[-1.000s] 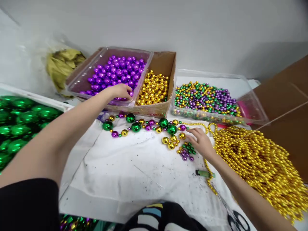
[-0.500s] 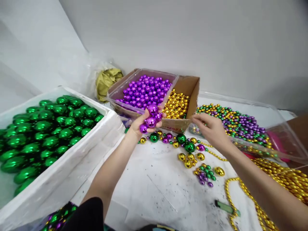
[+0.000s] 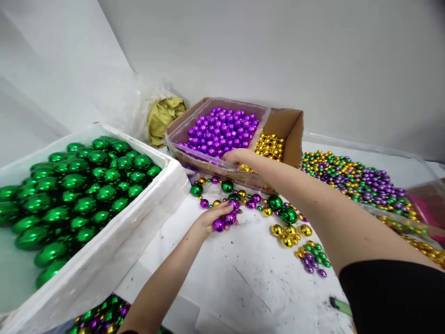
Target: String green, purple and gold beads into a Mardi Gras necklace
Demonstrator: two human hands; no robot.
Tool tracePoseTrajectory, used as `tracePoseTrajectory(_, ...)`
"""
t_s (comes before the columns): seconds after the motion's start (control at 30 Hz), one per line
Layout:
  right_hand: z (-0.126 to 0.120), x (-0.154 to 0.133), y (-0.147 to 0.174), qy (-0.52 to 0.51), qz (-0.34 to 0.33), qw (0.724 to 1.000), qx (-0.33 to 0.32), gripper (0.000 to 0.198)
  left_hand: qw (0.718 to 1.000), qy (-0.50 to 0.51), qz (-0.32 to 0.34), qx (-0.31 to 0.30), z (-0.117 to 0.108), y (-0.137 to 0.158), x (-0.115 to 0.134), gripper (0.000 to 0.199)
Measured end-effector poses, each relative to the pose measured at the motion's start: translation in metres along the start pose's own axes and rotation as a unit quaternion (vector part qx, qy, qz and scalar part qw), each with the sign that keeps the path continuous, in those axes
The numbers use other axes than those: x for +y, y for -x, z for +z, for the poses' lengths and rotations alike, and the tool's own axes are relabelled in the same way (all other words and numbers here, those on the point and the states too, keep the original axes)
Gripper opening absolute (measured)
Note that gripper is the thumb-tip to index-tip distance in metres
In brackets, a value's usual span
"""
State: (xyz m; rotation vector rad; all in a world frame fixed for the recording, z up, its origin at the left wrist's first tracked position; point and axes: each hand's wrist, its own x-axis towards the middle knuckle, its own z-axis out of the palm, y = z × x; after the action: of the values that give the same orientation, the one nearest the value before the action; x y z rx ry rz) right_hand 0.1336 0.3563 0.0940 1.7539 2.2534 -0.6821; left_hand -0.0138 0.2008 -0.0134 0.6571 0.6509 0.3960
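Shiny purple beads (image 3: 219, 226) rest in my left hand (image 3: 210, 217), its fingers curled around them, low over the white table. My right hand (image 3: 235, 157) reaches across to the near edge of a clear plastic tub (image 3: 174, 134) full of purple beads (image 3: 222, 127); its fingertips are hidden there. Below that hand, a strand of green, gold and purple beads (image 3: 274, 202) lies along the table. Small groups of loose gold beads (image 3: 287, 241) and loose purple beads (image 3: 308, 264) sit to the right of my left hand.
A white foam box (image 3: 139, 232) of large green beads stands at left. Gold beads (image 3: 271, 146) fill part of a cardboard box (image 3: 294, 134) under the tub. Mixed small beads (image 3: 358, 178) are heaped at right. A green-handled tool (image 3: 340, 306) lies near my right sleeve.
My right hand has moved left from the cardboard box's front corner to the purple bead tub. My left hand has come down nearer the table, still holding purple beads. The view has shifted slightly.
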Motion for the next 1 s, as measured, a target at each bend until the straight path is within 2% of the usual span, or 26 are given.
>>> tracePoseTrajectory(0.13, -0.016, 0.007, 0.003, -0.007, 0.004, 1.000, 0.014, 0.030, 0.997, -0.054, -0.024, 0.041, 0.009, -0.006, -0.014, 0.061)
tracePoseTrajectory(0.23, -0.043, 0.021, 0.028, -0.054, -0.018, 0.994, 0.092, 0.041, 0.992, -0.106, -0.008, 0.065, 0.026, -0.018, -0.032, 0.060)
tracePoseTrajectory(0.3, -0.054, 0.037, 0.065, -0.189, -0.072, 0.965, 0.168, 0.041, 0.988, -0.138, 0.018, 0.071, 0.037, -0.027, -0.046, 0.057)
tracePoseTrajectory(0.37, -0.047, 0.057, 0.116, -0.334, -0.129, 0.918, 0.172, 0.038, 0.975, -0.195, 0.060, 0.085, 0.046, -0.037, -0.060, 0.051)
tracePoseTrajectory(0.4, -0.036, 0.069, 0.144, -0.385, -0.137, 0.898, 0.162, 0.038, 0.961, -0.239, 0.089, 0.104, 0.050, -0.042, -0.067, 0.048)
tracePoseTrajectory(0.47, 0.002, 0.092, 0.198, -0.461, -0.109, 0.866, 0.158, 0.039, 0.915, -0.340, 0.156, 0.149, 0.057, -0.051, -0.080, 0.043)
tracePoseTrajectory(0.57, 0.083, 0.123, 0.262, -0.527, -0.017, 0.830, 0.184, 0.039, 0.848, -0.448, 0.218, 0.179, 0.069, -0.060, -0.094, 0.042)
tracePoseTrajectory(0.7, 0.188, 0.144, 0.308, -0.550, 0.137, 0.767, 0.301, 0.043, 0.806, -0.496, 0.247, 0.208, 0.083, -0.067, -0.108, 0.043)
tracePoseTrajectory(0.77, 0.227, 0.141, 0.316, -0.546, 0.173, 0.746, 0.340, 0.042, 0.788, -0.512, 0.260, 0.223, 0.092, -0.066, -0.116, 0.042)
tracePoseTrajectory(0.8, 0.242, 0.137, 0.317, -0.536, 0.178, 0.746, 0.353, 0.040, 0.779, -0.519, 0.265, 0.230, 0.096, -0.065, -0.120, 0.041)
tracePoseTrajectory(0.87, 0.262, 0.125, 0.313, -0.498, 0.171, 0.764, 0.374, 0.036, 0.764, -0.527, 0.275, 0.250, 0.104, -0.061, -0.130, 0.039)
tracePoseTrajectory(1.0, 0.275, 0.109, 0.296, -0.417, 0.139, 0.797, 0.415, 0.033, 0.743, -0.514, 0.323, 0.283, 0.114, -0.061, -0.143, 0.040)
